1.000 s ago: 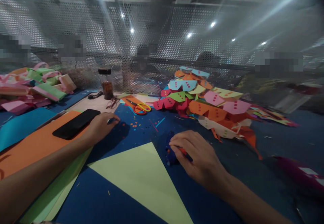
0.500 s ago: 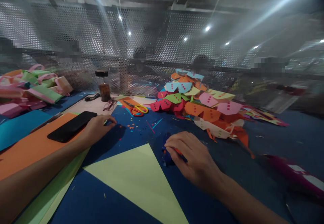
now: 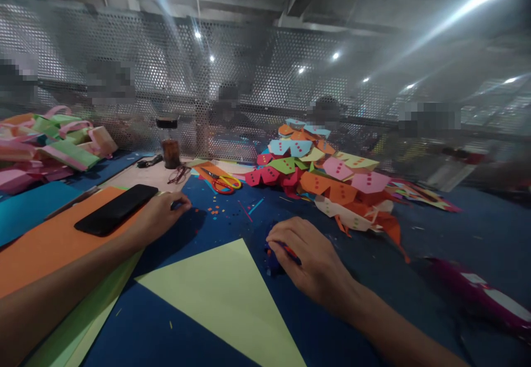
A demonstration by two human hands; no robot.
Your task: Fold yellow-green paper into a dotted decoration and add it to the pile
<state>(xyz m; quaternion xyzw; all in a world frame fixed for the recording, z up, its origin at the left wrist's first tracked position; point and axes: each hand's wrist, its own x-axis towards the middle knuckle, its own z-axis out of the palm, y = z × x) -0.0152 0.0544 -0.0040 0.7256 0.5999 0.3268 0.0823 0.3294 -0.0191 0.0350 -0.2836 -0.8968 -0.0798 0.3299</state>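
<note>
My left hand (image 3: 166, 212) is loosely closed, its fingertips near the thumb, beside the black phone (image 3: 116, 209). A small dark or shiny bit shows among its fingers; whether it is a ring or a held thing I cannot tell. My right hand (image 3: 309, 253) curls over a small blue object with orange parts (image 3: 272, 256), which rests on the table. The fingers cover most of it, so its kind is unclear. A pale yellow-green paper sheet (image 3: 224, 295), with a pointed corner away from me, lies flat between my forearms.
Red-and-yellow scissors (image 3: 224, 182) lie near small paper scraps (image 3: 214, 210). Behind my right hand rises a pile of folded colored paper pieces (image 3: 332, 173) with punched holes. A purple pouch-like item (image 3: 477, 287), a jar (image 3: 170, 143) and paper boxes (image 3: 62, 146) stand around.
The view has shifted slightly. My left fingers seem a little more curled. The right hand stays on the blue object, and the yellow-green sheet lies as before.
</note>
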